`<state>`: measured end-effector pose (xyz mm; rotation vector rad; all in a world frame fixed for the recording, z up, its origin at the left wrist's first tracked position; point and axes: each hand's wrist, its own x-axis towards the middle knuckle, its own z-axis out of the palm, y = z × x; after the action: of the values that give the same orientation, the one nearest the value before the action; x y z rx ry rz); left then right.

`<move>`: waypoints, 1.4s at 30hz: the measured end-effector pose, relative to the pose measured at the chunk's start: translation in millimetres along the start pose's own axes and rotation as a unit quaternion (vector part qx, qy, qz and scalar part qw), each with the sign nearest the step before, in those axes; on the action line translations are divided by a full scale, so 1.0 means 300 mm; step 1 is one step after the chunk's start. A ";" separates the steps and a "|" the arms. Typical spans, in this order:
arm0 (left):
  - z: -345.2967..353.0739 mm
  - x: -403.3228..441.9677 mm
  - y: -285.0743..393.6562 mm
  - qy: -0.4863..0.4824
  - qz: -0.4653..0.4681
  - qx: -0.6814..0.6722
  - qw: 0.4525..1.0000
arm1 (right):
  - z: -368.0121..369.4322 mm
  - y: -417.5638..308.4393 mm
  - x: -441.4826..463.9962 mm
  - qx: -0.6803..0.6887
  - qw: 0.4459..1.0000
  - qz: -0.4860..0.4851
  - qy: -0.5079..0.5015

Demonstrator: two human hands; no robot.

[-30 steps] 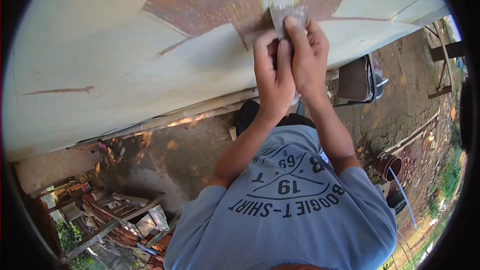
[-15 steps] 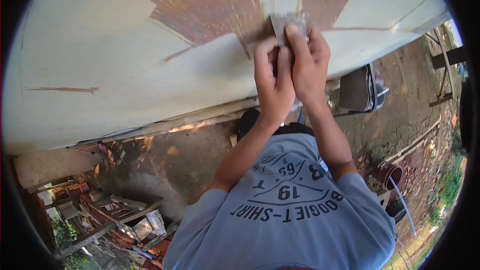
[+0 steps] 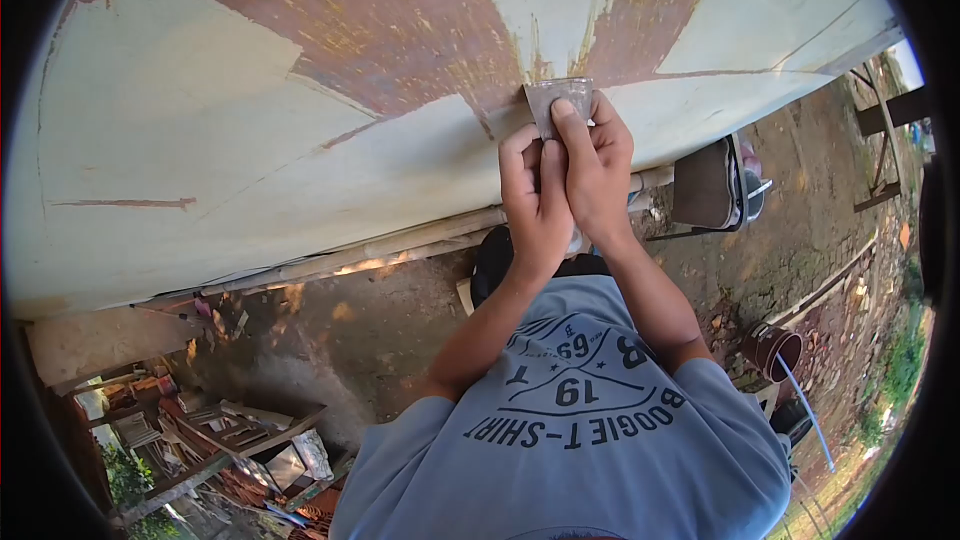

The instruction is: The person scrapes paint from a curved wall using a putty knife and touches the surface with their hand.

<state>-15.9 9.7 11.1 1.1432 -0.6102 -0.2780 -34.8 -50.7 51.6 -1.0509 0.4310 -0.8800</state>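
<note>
A thin grey flat scraper blade [image 3: 558, 100] lies with its wide edge against a large pale painted surface [image 3: 400, 160], over brown patches [image 3: 390, 30] with yellowish streaks. My right hand [image 3: 598, 175] is closed on the blade, its thumb pressed flat on the face. Beside it and touching it, my left hand [image 3: 538, 205] has its fingers curled at the blade's left lower side, thumb by the lower end. Any handle is hidden by the hands.
Bamboo poles [image 3: 390, 248] run beneath the surface's near edge. A dark container [image 3: 705, 187] stands at the right, with a brown bucket [image 3: 775, 350] lower down. Wooden scraps [image 3: 230, 430] are piled at the lower left. Bare ground [image 3: 350, 340] shows between.
Both hands and the blade have come down the surface toward my body, most of it in the last half second. Both hands still grip the blade. The view has shifted slightly.
</note>
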 end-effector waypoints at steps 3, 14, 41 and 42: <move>0.013 0.000 0.037 -0.005 -0.016 -0.022 1.000 | -0.007 -0.015 -0.017 0.002 0.999 0.033 -0.013; -0.027 -0.003 -0.001 -0.004 -0.022 0.002 1.000 | -0.017 0.030 -0.037 -0.014 1.000 0.013 -0.009; -0.015 -0.006 -0.008 -0.013 -0.001 0.006 1.000 | -0.014 0.018 -0.024 -0.015 1.000 0.011 0.012; -0.002 0.006 0.010 -0.015 0.023 0.021 0.999 | 0.002 0.006 -0.020 -0.021 0.999 0.010 0.026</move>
<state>-14.3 10.6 14.1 1.1658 -0.6697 -0.2445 -37.3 -45.3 49.7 -1.0618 0.5036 -0.8854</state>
